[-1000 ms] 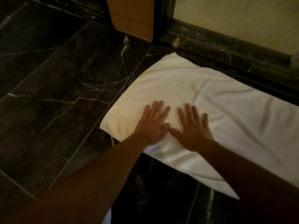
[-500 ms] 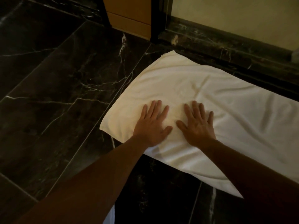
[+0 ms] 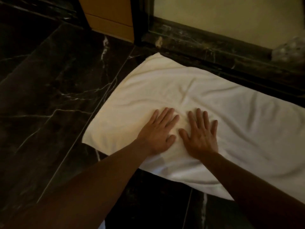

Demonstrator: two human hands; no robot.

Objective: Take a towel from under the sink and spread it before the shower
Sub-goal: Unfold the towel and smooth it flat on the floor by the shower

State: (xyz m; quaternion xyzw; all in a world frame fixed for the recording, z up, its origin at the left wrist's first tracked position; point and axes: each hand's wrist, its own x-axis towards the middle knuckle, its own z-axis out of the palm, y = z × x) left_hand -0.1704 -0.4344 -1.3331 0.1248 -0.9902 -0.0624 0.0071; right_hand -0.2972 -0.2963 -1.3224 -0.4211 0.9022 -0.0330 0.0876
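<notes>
A white towel [image 3: 165,90] lies spread on the dark marble floor, along the raised dark sill of the shower [image 3: 214,45]. Its far left corner nearly touches the sill; its right end runs out of view. My left hand [image 3: 158,131] and my right hand [image 3: 200,134] lie flat, side by side, fingers straight and spread, pressing on the towel's near left part. Soft wrinkles fan out from my fingertips.
The shower's glass door [image 3: 222,15] with its dark frame post [image 3: 142,19] stands behind the sill. A tan wooden panel [image 3: 109,15] stands left of the post. Black marble floor tiles [image 3: 49,96] with white veins stretch to the left and toward me.
Both hands have slid a little apart and slightly forward on the towel, and fresh wrinkles show ahead of the fingers. The towel's left edge now lies a bit further left.
</notes>
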